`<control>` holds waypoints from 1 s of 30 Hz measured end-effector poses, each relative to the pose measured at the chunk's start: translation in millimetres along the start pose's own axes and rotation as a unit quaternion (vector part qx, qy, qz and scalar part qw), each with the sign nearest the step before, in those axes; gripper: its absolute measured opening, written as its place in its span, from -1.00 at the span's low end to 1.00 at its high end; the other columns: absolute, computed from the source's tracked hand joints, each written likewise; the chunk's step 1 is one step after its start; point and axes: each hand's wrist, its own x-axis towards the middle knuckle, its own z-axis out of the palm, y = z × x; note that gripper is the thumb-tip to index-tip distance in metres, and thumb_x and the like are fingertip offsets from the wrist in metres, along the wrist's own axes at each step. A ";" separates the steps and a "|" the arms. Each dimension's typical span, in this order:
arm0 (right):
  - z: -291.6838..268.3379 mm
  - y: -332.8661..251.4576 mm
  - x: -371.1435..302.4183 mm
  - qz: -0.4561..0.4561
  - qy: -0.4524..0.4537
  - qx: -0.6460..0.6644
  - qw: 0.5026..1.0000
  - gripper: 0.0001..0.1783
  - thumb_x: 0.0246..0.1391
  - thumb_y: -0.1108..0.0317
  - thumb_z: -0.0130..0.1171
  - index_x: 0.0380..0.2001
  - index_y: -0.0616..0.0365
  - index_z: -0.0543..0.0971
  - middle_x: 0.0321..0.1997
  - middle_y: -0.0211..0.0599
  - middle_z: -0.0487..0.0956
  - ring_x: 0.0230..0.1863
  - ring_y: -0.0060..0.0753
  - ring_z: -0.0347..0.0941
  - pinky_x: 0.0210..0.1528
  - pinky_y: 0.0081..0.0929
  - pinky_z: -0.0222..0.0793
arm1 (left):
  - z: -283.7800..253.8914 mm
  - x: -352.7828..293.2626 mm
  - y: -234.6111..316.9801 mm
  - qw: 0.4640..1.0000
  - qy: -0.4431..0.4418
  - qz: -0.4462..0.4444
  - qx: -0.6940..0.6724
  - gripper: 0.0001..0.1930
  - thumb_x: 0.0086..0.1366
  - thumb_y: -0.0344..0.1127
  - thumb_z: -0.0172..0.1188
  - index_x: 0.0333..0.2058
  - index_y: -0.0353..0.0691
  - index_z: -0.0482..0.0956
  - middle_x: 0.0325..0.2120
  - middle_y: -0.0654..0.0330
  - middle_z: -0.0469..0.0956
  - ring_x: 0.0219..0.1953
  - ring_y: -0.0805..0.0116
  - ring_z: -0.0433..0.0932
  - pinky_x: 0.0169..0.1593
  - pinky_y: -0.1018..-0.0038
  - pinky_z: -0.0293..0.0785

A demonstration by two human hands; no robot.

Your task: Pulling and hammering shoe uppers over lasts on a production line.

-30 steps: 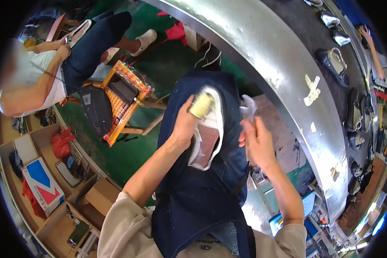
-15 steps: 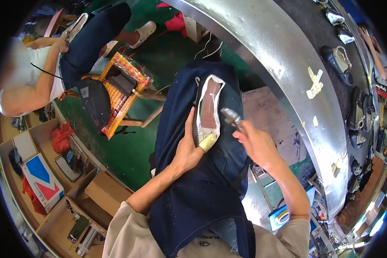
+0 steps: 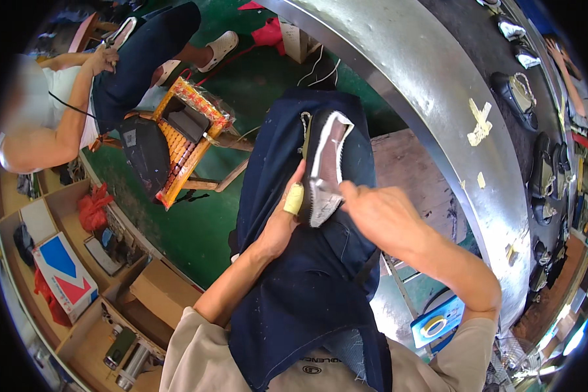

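Note:
A dark shoe (image 3: 330,153) lies on my apron-covered lap, its brown inner sole facing up inside a white edge. My left hand (image 3: 285,221) grips it along its near left side, with a yellow wrap (image 3: 294,198) on the thumb. Over the near end of the shoe, my right hand (image 3: 387,219) is closed round a hammer. The metal hammer head (image 3: 328,191) is smeared by motion, and its handle is mostly hidden in my fist. I cannot tell whether the head touches the shoe.
A curved metal bench edge (image 3: 431,85) sweeps along the right, with several dark shoes (image 3: 515,98) beyond it. To the left, a seated person's hand (image 3: 102,60) is near another shoe, beside an orange-framed chair (image 3: 176,153). Wooden compartments (image 3: 121,287) hold boxes and bags.
My right hand has brought the hammer left and down over the near end of the shoe. The shoe has turned slightly, and my left thumb has shifted from its end to its side.

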 end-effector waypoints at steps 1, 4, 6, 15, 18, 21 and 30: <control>2.0 -4.9 3.6 -0.021 -0.029 0.031 0.999 -0.76 0.36 0.29 0.11 -0.25 0.27 0.40 -0.48 0.08 0.62 -0.43 0.15 0.63 -0.43 -0.06 0.51 | 2.7 -0.2 -1.4 1.000 0.013 -0.003 -0.020 -0.34 0.63 0.05 -0.20 0.56 0.12 -0.14 0.54 0.26 -0.02 0.52 0.26 0.07 0.53 0.24 -0.01; 33.4 -20.6 8.2 0.033 0.022 0.122 0.992 -0.75 0.38 0.28 0.10 -0.26 0.27 0.39 -0.53 0.09 0.61 -0.47 0.17 0.62 -0.46 -0.05 0.51 | -12.3 2.3 -11.3 0.997 0.034 -0.003 -0.070 -0.36 0.62 0.04 -0.19 0.56 0.16 -0.11 0.53 0.26 0.02 0.52 0.23 0.08 0.53 0.17 -0.02; 62.4 -29.1 8.2 0.059 0.055 0.133 0.988 -0.74 0.38 0.26 0.11 -0.24 0.27 0.38 -0.53 0.07 0.61 -0.46 0.18 0.61 -0.45 -0.04 0.51 | -17.1 8.1 -9.3 0.994 0.036 0.002 -0.099 -0.36 0.62 0.02 -0.17 0.56 0.17 -0.11 0.52 0.26 0.05 0.51 0.21 0.10 0.53 0.16 0.01; 107.8 -61.6 25.6 0.201 0.211 0.381 0.877 -0.76 0.41 0.26 0.09 -0.14 0.25 0.38 -0.48 -0.01 0.64 -0.51 -0.02 0.63 -0.50 -0.17 0.51 | -6.5 28.0 -11.3 0.990 0.119 0.070 0.030 -0.35 0.57 -0.35 -0.13 0.56 0.04 -0.04 0.47 0.07 0.16 0.33 0.29 0.33 0.36 0.38 0.29; 63.6 -35.3 13.6 0.238 -0.006 0.570 0.786 -0.72 0.44 0.23 0.06 -0.07 0.28 0.40 -0.43 -0.09 0.65 -0.46 -0.25 0.66 -0.47 -0.34 0.53 | -6.8 30.4 -15.2 0.950 0.144 0.146 0.233 -0.35 0.56 -0.37 -0.12 0.55 -0.04 -0.04 0.47 0.04 0.16 0.37 0.24 0.31 0.38 0.39 0.25; 47.3 -9.0 -6.1 0.160 0.039 0.380 0.910 -0.76 0.43 0.27 0.06 -0.10 0.27 0.40 -0.38 -0.01 0.65 -0.44 -0.09 0.65 -0.39 -0.20 0.53 | 6.6 13.2 -12.1 0.927 0.129 0.181 0.301 -0.32 0.55 -0.37 -0.03 0.54 -0.14 -0.05 0.50 0.05 0.10 0.46 0.23 0.18 0.46 0.38 0.11; 38.5 -31.3 -2.9 0.158 0.065 0.120 0.978 -0.72 0.37 0.24 0.13 -0.29 0.26 0.41 -0.44 0.04 0.65 -0.45 0.04 0.66 -0.41 -0.11 0.57 | -5.6 12.8 -18.3 0.953 0.079 0.138 0.256 -0.43 0.62 -0.10 -0.11 0.50 -0.10 0.14 0.52 0.05 0.04 0.58 0.21 -0.11 0.56 0.29 -0.16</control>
